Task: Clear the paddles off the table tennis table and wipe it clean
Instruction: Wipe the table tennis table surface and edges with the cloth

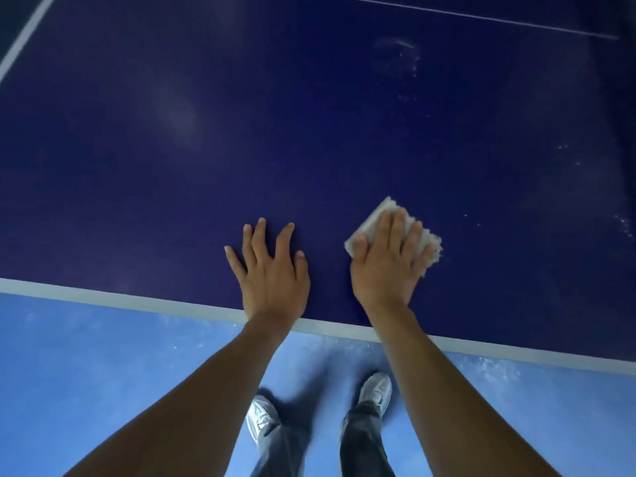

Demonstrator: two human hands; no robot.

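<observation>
The dark blue table tennis table (241, 132) fills the upper view, its white edge line running along the near side. My right hand (389, 259) lies flat with straight fingers on a small folded white cloth (373, 215), pressing it onto the table near the edge. My left hand (272, 270) rests flat on the bare surface beside it, fingers spread, holding nothing. Pale dusty smears (399, 53) and white specks mark the table's right half. No paddles are in view.
Below the table edge lies a light blue floor (103, 373) with faint white scuffs. My two feet in white shoes (377, 390) stand close to the table. A thin white line (481, 17) crosses the table's far right.
</observation>
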